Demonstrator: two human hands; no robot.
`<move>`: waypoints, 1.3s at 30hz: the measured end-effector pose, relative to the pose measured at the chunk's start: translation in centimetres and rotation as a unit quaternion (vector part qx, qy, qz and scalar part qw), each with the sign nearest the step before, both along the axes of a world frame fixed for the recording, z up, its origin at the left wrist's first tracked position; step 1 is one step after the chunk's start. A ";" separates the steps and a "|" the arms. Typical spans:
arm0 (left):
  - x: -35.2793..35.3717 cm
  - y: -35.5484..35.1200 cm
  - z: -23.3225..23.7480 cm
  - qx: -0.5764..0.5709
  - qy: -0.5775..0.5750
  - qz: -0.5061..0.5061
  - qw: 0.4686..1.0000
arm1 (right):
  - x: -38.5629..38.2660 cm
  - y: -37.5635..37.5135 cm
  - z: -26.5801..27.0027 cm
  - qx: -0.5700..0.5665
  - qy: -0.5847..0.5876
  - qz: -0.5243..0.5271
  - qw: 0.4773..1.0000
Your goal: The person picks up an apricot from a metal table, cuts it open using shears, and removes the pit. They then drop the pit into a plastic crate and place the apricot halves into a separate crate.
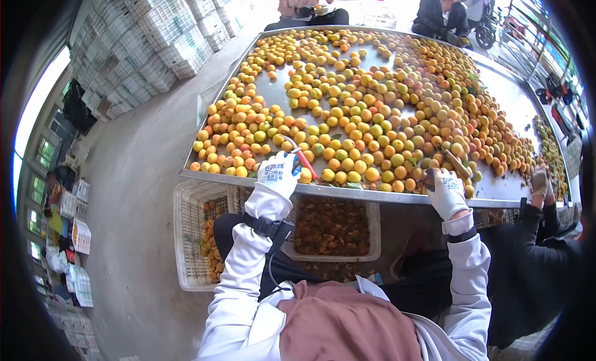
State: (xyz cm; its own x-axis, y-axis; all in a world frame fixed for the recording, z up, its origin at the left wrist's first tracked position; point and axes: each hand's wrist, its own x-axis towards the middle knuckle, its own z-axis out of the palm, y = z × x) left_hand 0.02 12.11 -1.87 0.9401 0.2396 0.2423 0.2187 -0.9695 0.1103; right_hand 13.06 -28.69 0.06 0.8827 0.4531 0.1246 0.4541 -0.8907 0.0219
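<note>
We see a long metal table (518, 103) heaped with yellow-orange fruit (372, 106), with bare steel showing on its far right. The left hand (279, 174), in a white glove, has its fingers wrapped tight around a red-handled tool (303, 162), whose red end sticks out past the fingertips over the nearest fruit. The right hand (447, 190), also gloved, sits at the near rim with its fingers curled into the pile; we cannot tell whether they pinch anything.

Below the fingers, under the table, are a white crate (189, 230) and a tray (372, 237) of darker fruit. A co-worker's gloved hand (540, 182) is just right of the right fingers. Two people (304, 4) sit at the far end. There is a grey concrete floor (143, 193), with stacked crates (149, 38) far left.
</note>
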 end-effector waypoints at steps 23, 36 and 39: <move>4.1 -9.5 -1.6 -0.304 -0.104 -0.105 0.941 | 3.1 13.3 -3.6 0.038 0.187 0.133 0.973; 6.9 -13.1 -2.0 -0.113 0.125 -0.207 0.964 | 2.9 5.7 -1.1 0.279 0.076 0.027 0.957; 8.2 -12.9 -1.9 -0.067 0.104 -0.263 0.957 | 3.2 2.3 -1.1 0.208 0.051 -0.027 0.976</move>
State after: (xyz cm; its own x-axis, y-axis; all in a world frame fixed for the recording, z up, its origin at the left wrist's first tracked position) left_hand 8.19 -0.77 -3.77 0.9638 -0.2641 0.0367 -0.2648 -0.9320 0.2474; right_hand 16.31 -26.35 -1.06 0.9214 0.3343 0.1982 0.3871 -0.8352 -0.3907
